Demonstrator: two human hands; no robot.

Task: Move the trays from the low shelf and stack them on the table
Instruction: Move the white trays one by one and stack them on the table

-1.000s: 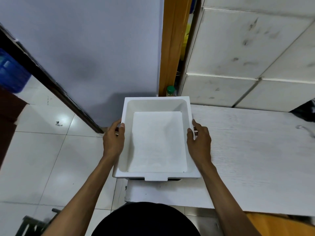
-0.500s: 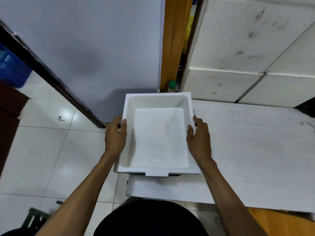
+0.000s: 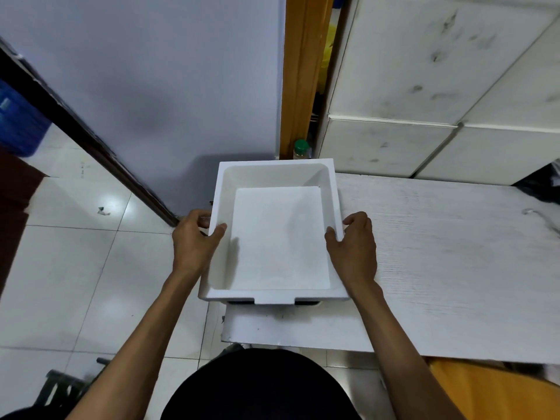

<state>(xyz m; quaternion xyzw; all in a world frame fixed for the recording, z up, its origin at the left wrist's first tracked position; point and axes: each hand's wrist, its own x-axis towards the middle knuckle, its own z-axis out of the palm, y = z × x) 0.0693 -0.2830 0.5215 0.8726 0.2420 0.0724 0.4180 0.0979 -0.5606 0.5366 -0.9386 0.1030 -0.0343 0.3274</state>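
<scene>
A white square tray (image 3: 277, 172) with a deep rim sits at the left end of the white table (image 3: 439, 268), overhanging the table's left edge. A dark gap shows under its near rim, as if something lies beneath it; I cannot tell what. My left hand (image 3: 194, 241) grips the tray's left rim, thumb over the top. My right hand (image 3: 353, 247) grips the right rim the same way. The tray is empty inside.
A grey wall and an orange door frame (image 3: 298, 74) stand behind the tray. A green-capped bottle (image 3: 301, 149) sits at the frame's foot. White tiled blocks (image 3: 424, 86) back the table. White floor tiles lie to the left, with a dark threshold strip (image 3: 91, 137).
The tray and both hands have shifted slightly away from me over the table's left end; both hands keep their hold on the rims.
</scene>
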